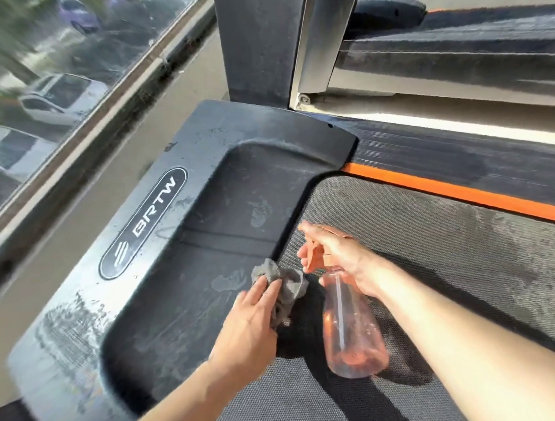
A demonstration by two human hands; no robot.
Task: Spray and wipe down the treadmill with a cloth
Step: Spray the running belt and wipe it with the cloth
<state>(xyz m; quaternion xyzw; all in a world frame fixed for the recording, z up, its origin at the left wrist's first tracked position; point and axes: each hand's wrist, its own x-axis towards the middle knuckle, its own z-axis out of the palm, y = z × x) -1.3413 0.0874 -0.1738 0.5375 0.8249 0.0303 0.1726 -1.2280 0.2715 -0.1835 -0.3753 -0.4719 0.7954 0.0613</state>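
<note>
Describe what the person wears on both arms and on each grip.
The left forearm and the right forearm are bare, with no sleeves in view. The left grip and the right grip wear no gloves; no ring, watch or bracelet is visible.

I see the treadmill's black motor cover (191, 309), dusty, smeared with wet patches, badged BRTW. A crumpled grey cloth (290, 284) lies on the cover's belt-side edge. Just off that edge, a clear pink spray bottle (351, 331) is held tilted.
</note>
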